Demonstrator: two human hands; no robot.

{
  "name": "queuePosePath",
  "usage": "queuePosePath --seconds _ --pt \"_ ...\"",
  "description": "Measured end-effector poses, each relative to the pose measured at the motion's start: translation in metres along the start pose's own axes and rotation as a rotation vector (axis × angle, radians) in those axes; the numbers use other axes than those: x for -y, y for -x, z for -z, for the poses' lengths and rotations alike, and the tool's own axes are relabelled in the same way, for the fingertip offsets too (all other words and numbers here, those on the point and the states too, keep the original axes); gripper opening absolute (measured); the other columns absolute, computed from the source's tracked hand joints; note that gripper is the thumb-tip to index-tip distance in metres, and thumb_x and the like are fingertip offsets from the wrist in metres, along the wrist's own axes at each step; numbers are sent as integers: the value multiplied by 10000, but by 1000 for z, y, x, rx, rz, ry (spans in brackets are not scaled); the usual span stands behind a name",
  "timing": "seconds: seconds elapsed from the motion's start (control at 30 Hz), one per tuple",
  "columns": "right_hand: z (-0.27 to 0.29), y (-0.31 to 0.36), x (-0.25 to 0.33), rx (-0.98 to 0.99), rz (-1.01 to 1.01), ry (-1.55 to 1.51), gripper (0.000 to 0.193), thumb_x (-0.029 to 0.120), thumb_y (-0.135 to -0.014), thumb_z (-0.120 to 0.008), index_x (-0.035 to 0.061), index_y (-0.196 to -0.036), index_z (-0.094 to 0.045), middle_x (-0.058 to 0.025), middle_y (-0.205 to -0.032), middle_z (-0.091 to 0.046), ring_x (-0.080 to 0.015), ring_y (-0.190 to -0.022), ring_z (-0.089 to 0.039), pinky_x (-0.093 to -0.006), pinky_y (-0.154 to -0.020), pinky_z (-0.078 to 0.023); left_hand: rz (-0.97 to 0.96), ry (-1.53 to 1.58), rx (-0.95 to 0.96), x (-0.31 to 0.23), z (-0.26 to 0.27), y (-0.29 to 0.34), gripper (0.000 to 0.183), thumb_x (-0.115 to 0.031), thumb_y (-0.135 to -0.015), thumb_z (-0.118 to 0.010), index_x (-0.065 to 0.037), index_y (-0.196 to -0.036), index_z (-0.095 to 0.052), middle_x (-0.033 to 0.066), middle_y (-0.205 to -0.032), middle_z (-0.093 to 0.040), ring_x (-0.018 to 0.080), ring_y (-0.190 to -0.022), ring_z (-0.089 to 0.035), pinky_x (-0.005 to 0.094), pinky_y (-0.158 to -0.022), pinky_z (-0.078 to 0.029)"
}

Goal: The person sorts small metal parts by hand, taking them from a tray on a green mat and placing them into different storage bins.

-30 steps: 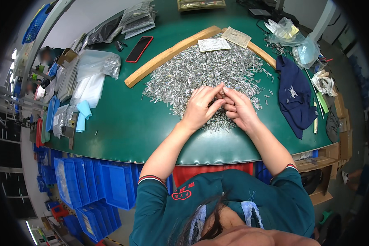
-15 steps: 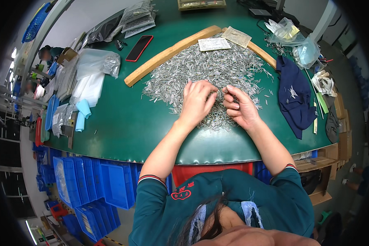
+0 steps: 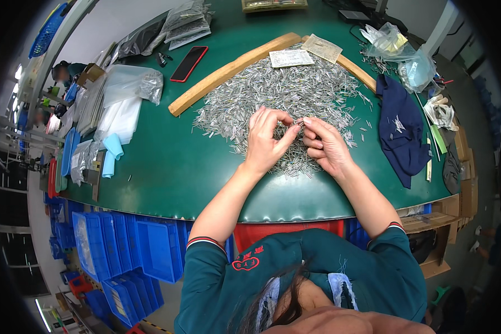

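A broad heap of small silver metal pins [image 3: 273, 89] covers the middle of the green table. Over the near part of this heap, my left hand [image 3: 266, 138] is curled, its thumb and index finger closing around a few pins whose ends barely show. My right hand [image 3: 327, 146] meets it fingertip to fingertip, thumb and forefinger pinched on a small metal pin and the other fingers folded in. The fingers hide much of what both hands hold.
Wooden bars [image 3: 234, 72] border the heap's far side, with two paper slips [image 3: 291, 58] near their junction. A phone [image 3: 189, 64] and plastic bags [image 3: 129, 86] lie left. Dark blue cloth [image 3: 399, 131] lies right. Blue bins [image 3: 156, 250] stand below the table's edge.
My left thumb has moved up and closer to the right fingertips. The right fingertips have shifted slightly left, so the hands now almost touch.
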State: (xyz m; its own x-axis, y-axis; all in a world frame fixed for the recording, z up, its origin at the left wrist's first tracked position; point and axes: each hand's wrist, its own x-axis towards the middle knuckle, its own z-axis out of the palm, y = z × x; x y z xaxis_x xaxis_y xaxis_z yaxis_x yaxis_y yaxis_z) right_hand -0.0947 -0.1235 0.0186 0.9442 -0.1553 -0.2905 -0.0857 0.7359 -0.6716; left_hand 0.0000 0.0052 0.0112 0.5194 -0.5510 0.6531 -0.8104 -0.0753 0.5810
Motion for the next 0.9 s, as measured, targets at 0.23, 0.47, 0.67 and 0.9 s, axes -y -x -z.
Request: queuePosePath --seconds 0.23,0.47,0.67,0.9 --pt "-1 0 -2 -19 37 61 115 206 -852 -576 104 -836 -525 66 -645 -425 17 -450 -293 -132 -354 -175 -2 21 -17 -1 0 -1 90 -148 -776 -626 -88 -831 -587 13 -797 -590 188 -817 -568 429 -939 -320" --pt "0 0 2 -2 -34 -39 133 213 -852 -558 84 -853 -528 50 -675 -444 8 -470 -304 -133 -351 -190 82 108 -45 1 -2 1 84 -150 -796 -607 -76 -828 -583 24 -800 -603 206 -819 -565 416 -927 -341" --pt "3 2 4 74 -40 -189 181 234 -842 -540 61 -888 -517 25 -751 -462 -10 -537 -346 -132 -359 -214 133 168 -69 4 -3 2 85 -148 -796 -610 -70 -813 -583 34 -802 -608 228 -806 -555 376 -863 -376" --pt "-2 2 1 24 -26 20 158 199 -846 -562 63 -920 -534 53 -710 -439 6 -521 -333 -125 -370 -208 172 194 -60 2 -3 2 83 -142 -790 -616 -70 -806 -579 35 -800 -608 226 -778 -555 347 -806 -382"
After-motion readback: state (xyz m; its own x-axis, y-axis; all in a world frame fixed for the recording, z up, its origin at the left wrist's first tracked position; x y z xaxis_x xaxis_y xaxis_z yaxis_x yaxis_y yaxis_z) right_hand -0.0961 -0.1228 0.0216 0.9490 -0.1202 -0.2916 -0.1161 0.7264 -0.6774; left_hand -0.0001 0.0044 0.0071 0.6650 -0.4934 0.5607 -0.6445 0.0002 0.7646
